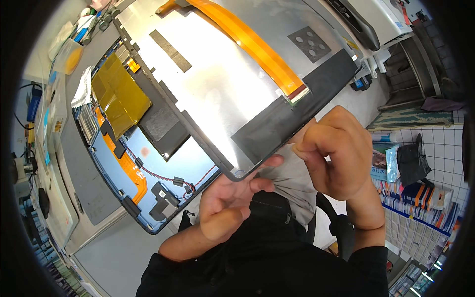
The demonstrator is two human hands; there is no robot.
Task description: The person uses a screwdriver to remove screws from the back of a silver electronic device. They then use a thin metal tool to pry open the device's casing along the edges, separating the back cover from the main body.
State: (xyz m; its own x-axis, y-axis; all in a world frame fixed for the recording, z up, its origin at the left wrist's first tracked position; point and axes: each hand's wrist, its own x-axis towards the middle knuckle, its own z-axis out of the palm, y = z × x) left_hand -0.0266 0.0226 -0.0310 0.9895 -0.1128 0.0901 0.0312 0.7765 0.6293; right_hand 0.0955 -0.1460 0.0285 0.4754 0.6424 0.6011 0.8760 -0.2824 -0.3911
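Observation:
A large tablet display panel point(208, 79), silvery on its back, is tilted up in front of me with a wide orange ribbon cable point(252, 49) across it. Black film point(277, 111) runs along its near edge. My left hand point(225, 208) is curled at the panel's lower corner, its fingers partly behind the panel and supporting it. By the near edge, my right hand point(339, 153) is closed in a pinch; whatever is between the fingertips is too small to make out. Left of the panel lies the opened blue tablet housing point(158, 148), with a yellow-taped part point(116, 94) and red wires.
The housing rests on a grey work mat point(101, 195). A clear container point(69, 57) stands at the far left. At the far right is a white machine point(386, 22) with a black handheld device point(351, 22) beside it. A rack of packages point(420, 198) stands to the right.

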